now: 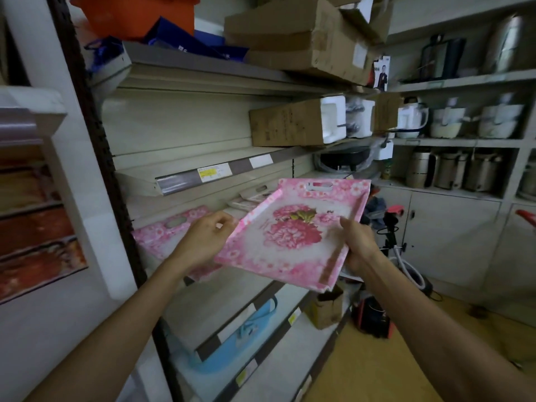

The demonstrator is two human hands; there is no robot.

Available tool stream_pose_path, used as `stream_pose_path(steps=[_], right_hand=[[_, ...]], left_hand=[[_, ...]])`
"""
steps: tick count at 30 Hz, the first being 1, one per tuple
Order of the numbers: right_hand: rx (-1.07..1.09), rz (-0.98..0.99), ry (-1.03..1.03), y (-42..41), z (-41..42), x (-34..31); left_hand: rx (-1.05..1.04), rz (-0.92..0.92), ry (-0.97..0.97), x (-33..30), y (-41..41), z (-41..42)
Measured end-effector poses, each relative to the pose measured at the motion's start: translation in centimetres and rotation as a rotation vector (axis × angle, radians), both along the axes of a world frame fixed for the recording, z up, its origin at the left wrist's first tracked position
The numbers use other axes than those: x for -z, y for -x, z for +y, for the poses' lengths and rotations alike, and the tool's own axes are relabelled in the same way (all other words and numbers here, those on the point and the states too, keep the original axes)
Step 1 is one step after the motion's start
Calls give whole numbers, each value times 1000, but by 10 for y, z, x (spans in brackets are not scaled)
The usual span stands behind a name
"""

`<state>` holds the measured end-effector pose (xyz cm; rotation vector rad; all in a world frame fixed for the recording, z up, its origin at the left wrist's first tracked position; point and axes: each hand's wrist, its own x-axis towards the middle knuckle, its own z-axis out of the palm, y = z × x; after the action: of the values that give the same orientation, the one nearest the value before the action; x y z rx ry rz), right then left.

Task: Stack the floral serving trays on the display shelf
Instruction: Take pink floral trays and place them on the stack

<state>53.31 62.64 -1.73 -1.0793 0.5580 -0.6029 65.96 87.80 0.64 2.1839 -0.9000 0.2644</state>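
Observation:
I hold a pink floral serving tray (293, 233) in the air in front of the display shelf (185, 181), tilted with its handle slot away from me. My left hand (206, 239) grips its left rim and my right hand (358, 245) grips its right rim, thumb on the inside. A second pink floral tray (162, 233) lies on the shelf to the left, partly hidden behind my left hand. Further back on the same shelf lie pale trays (255, 195).
A blue tray (240, 335) lies on the lower shelf. Cardboard boxes (293, 126) fill the shelves above. A small brown box (326, 310) and a red-black appliance (372, 317) stand on the wooden floor. Kettles and pots (452, 169) line the right shelving.

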Motion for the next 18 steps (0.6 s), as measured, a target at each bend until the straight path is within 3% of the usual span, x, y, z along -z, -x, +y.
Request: stream_pose_path(steps=[7,15,18], right_hand=[[-47,-4,138,96,-13,8],[-112,-120,222,148,-6,22],[-146,-110,283,150,10,24]], left_hand=[[-67,259,-116,8,56,-16],[-26,360,289,38,129,-4],[-104,349,375,47,149,16]])
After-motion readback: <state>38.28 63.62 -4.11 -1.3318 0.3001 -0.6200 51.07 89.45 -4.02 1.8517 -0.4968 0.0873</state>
